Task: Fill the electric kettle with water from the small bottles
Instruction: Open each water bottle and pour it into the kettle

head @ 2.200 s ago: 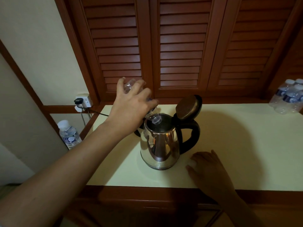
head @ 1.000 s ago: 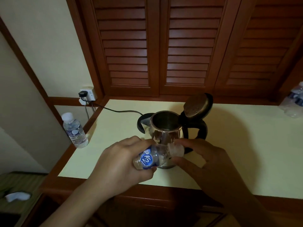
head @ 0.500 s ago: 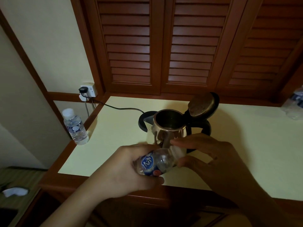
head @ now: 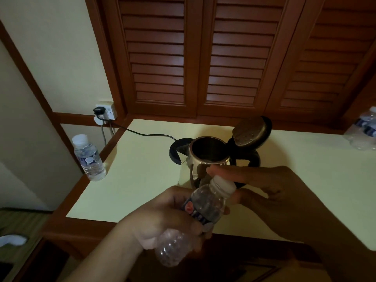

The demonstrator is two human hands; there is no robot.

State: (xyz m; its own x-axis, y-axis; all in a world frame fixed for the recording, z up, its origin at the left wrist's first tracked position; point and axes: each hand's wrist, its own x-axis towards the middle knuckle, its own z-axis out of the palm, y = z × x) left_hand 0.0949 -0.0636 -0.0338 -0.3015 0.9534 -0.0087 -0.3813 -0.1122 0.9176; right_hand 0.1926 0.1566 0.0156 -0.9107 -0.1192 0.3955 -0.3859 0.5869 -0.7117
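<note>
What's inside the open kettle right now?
The kettle stands with its lid flipped up, but the interior looks dark; any water level cannot be made out. The hands and bottle cover its lower body.

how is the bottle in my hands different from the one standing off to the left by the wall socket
The held bottle is tilted, gripped by the left hand, with the right hand at its cap; the left bottle stands upright, untouched. The held bottle looks empty and see-through; the left bottle looks full. The held one is in front of the kettle; the other sits off the counter's edge. Both are small, clear, white-capped and blue-labelled.
</note>
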